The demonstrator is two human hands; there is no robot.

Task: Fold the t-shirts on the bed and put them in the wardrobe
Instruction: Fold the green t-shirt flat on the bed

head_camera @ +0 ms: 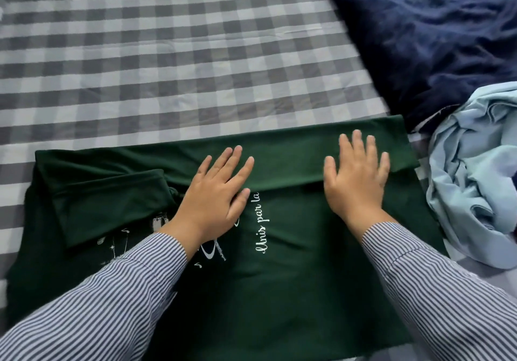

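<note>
Slippage is our worry: our left hand [216, 192] and right hand [356, 176], fingers straight and spread, flatten the folded dark green cotton t-shirt [293, 248], whose far flap could spring open once released.

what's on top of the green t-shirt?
Both hands lie flat on the green t-shirt: left hand, right hand, across its folded-over strip. Striped sleeves hide part of the print.
</note>
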